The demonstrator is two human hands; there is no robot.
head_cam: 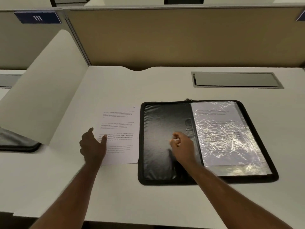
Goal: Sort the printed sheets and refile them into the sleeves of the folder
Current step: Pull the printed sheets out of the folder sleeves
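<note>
Left hand (92, 146) rests on printed sheet (120, 134) — right hand (181, 142), fingers (175, 138) curled, over open folder (165, 129).

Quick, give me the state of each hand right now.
Left hand: open, fingers resting on the printed sheet.
Right hand: fingers curled over the folder's black inner cover; whether they pinch anything cannot be told.

We see a black zip folder (166, 142) on the pale grey desk (165, 83), its clear sleeve (231, 138) glinting silver over white paper, a white sheet (122, 129) with black text left of it, and a tan partition (181, 38) behind.
</note>
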